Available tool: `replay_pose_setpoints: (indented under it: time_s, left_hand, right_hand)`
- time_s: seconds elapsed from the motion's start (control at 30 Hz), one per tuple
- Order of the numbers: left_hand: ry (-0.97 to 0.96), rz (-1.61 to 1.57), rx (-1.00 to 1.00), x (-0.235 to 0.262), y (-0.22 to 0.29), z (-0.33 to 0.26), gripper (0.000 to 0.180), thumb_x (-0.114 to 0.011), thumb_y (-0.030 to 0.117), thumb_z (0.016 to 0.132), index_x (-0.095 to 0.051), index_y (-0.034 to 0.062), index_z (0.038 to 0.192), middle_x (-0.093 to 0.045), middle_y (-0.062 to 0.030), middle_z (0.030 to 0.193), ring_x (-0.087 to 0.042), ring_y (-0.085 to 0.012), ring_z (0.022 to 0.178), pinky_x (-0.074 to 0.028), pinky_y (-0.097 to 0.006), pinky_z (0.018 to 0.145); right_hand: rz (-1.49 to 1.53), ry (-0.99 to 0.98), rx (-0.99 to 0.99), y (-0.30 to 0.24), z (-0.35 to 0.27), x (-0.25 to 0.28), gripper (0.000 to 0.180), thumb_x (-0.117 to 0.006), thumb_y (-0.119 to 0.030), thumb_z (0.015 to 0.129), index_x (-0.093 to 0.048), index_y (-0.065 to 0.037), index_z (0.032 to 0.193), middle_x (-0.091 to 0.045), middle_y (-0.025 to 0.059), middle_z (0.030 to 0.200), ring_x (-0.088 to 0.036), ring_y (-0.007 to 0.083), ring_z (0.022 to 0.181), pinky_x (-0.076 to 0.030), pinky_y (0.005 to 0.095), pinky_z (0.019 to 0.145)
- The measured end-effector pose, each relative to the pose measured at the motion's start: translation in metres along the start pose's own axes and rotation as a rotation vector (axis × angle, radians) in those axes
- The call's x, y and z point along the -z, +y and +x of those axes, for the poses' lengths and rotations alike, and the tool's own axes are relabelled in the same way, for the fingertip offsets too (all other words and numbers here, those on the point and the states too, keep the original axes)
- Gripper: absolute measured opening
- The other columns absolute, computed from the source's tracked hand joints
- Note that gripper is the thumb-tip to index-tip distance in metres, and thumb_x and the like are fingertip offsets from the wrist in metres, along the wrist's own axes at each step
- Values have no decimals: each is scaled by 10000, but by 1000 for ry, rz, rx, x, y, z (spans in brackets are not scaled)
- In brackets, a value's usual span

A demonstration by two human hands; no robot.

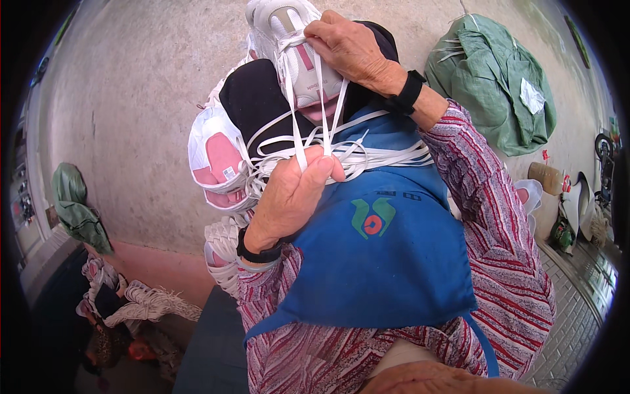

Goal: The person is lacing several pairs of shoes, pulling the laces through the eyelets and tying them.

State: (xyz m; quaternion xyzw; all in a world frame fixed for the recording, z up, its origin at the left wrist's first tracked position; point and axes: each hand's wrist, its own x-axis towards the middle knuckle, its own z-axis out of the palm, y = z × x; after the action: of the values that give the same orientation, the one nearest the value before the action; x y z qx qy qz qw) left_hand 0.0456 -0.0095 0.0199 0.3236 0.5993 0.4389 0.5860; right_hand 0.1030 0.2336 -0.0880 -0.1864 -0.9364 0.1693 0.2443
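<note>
My right hand (354, 46) grips a white and pink sneaker (295, 49) held up over my lap, its fingers on the laces at the shoe's top. My left hand (292, 197) is closed on a bundle of flat white laces (367, 154) lying across my blue apron (380, 256), pinching strands that run up to the shoe. A second white and pink sneaker (216, 157) lies on its side just left of my left hand, partly behind my black-clad knee (256, 98). Both wrists wear black bands.
A green sack (499, 85) lies on the concrete floor at the upper right. Another green sack (75, 207) sits at the left. Bundles of white laces (151, 302) pile at the lower left. More white shoes (223, 253) rest below my left wrist.
</note>
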Motion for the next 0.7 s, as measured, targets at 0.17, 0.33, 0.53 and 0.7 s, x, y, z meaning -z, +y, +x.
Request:
replay_pose_setpoints:
  time_s: [0.17,0.33,0.53,0.7]
  left_hand:
    - [-24,-65,31,5,3,-4,406,-426,329,1064,-631,24,893,-459,33,630,-406,-70,590,-331,-241,563]
    - [-26,-277,-23,16,6,-26,367,-450,289,1061,-616,16,880,-517,26,658,-451,-73,590,-348,-248,546]
    - [-184,241,-144,2,15,-12,319,-426,215,1046,-604,16,871,-579,-141,710,-582,-306,627,-454,-363,629]
    - [-337,356,-378,-29,12,29,229,-461,143,1006,-588,17,863,-601,-146,761,-602,-351,661,-475,-399,637]
  right_hand:
    - [123,-184,13,5,16,15,244,-541,-232,976,-629,-6,950,-633,155,826,-623,305,719,-508,374,669]
    - [342,-368,-101,30,26,7,385,-493,-278,991,-619,55,844,-598,150,680,-555,209,575,-466,375,570]
    - [160,-372,-193,15,10,43,204,-573,-217,937,-619,-18,937,-593,99,666,-544,245,504,-467,364,513]
    - [1496,-822,-890,-39,-31,76,435,-641,-417,956,-669,6,1051,-708,99,841,-363,21,435,-230,200,341]
